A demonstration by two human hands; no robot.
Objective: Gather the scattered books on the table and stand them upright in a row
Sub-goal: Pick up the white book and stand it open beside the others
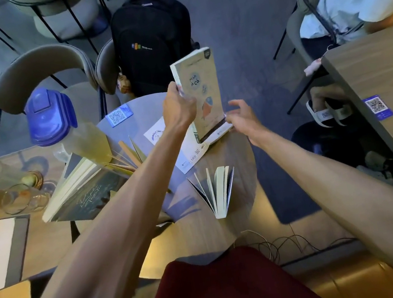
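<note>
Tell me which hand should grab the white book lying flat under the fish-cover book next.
Right, probably. The right hand is open and empty, its fingertips already by the flat white book at the base of the fish-cover book. The left hand is busy gripping that upright book's edge.

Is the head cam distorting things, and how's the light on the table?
Head view: strong wide-angle bending at the edges; warm yellowish light on the round grey-and-wood table with blue-tinted shadows; the beige fish-cover paperback in the left hand stays readable.
</note>
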